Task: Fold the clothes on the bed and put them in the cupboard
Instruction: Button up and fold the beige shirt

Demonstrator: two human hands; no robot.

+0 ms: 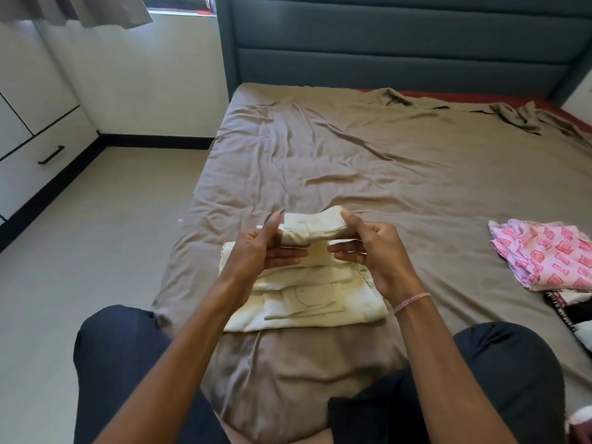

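Both hands are on the cream garment (307, 296); left hand (267, 251) pinches the raised far fold at its left end, thumb on top, fingers curled under; right hand (376, 254) does the same at the right end, thumb up on the fold's corner, fingers tucked below; the two sets of fingertips point at each other under the fold, close but not touching; the fold is lifted clear of the rest of the garment, which lies flat in layers directly beneath the grip and nearer the person, pocket seams showing on top; thin pink bracelet (411, 301) on the right wrist; garment rests on the bed (352, 155), on a wrinkled brown sheet, closer to the bed's left edge than its right; person's knees (121, 354) in dark trousers sit either side of the forearms, nearer than the grip; pink patterned garment (544, 254) lies crumpled on the sheet well to the right of the grip; dark patterned cloth (565, 307) just nearer than it, cut off by the frame edge, type unclear; dark grey headboard (384, 43) far beyond the grip; grey floor (96, 235) left of the grip; white cupboard (28, 123) far left across the floor, doors closed, black drawer handle (51, 155) on its front.
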